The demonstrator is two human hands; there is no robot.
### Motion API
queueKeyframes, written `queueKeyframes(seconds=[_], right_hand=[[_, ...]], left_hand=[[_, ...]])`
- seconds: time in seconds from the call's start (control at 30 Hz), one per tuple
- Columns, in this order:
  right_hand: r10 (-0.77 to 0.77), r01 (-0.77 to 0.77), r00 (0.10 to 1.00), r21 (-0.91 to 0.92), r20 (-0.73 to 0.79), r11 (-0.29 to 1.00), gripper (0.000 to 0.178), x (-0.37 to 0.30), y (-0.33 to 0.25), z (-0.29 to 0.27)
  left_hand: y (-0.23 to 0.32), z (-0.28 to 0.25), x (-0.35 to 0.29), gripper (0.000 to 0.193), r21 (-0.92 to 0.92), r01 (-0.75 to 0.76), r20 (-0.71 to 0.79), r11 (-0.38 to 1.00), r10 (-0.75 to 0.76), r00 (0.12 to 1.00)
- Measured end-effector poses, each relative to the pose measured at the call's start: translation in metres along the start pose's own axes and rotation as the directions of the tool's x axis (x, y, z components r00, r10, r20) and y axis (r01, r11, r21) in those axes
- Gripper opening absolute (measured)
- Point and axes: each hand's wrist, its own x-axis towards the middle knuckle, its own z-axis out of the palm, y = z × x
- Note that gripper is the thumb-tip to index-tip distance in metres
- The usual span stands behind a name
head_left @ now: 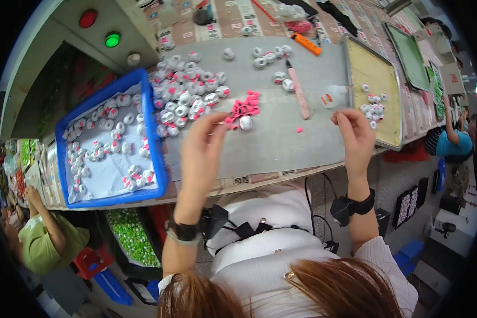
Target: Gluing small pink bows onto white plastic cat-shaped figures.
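Observation:
My left hand (pixel 202 148), slightly smeared, hovers at the left edge of a small heap of bright pink pieces (pixel 250 102). Its thumb and fingers are apart, with nothing visible between them. A white bead-like piece (pixel 246 123) lies against the heap. On the right, my right hand (pixel 356 139) is raised with thumb and fingertips together; whatever they may hold is too small to make out. Just beyond it lies a small clear bottle (pixel 331 98) with an orange-and-white label. A single pink piece (pixel 300 130) rests on the grey mat (pixel 281 151) between my hands.
Many white pieces with pink parts (pixel 183 95) are piled left of the mat, beside a blue tray (pixel 163 177) holding more. A pink-wrapped stick tool (pixel 298 93) and orange cutter (pixel 306 45) lie ahead. A yellow-lined tray (pixel 389 135) stands right. Co-workers sit on both sides.

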Motion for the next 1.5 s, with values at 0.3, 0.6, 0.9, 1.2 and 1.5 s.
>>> queueKeyframes(seconds=[0.3, 0.6, 0.9, 1.2, 1.5], right_hand=[[-0.025, 0.097, 0.944, -0.204, 0.328, 0.974, 0.037, -0.001, 0.008, 0.052], [-0.168, 0.303, 0.925, -0.398, 0.34, 0.866, 0.026, 0.017, 0.016, 0.064], [-0.205, 0.002, 0.926, -0.539, -0.318, 0.842, 0.019, 0.037, 0.035, -0.077], [-0.371, 0.079, 0.923, -0.896, -0.1, 0.437, 0.029, 0.042, 0.071, -0.1], [-0.007, 0.004, 1.0, -0.227, -0.014, 0.974, 0.057, 0.043, 0.045, -0.016]], left_hand=[[-0.003, -0.011, 0.015, 0.014, 0.36, 0.032, -0.087, 0.932, 0.0, 0.996], [0.01, -0.014, 0.04, 0.025, 0.707, -0.276, 0.054, 0.651, 0.34, 0.939], [0.0, -0.005, 0.025, 0.036, 0.876, -0.296, 0.274, 0.382, 0.111, 0.955], [0.007, 0.005, 0.037, 0.026, 0.878, -0.285, 0.119, 0.385, 0.402, 0.908], [0.002, 0.008, 0.044, 0.029, 0.91, -0.203, 0.124, 0.361, 0.23, 0.965]])
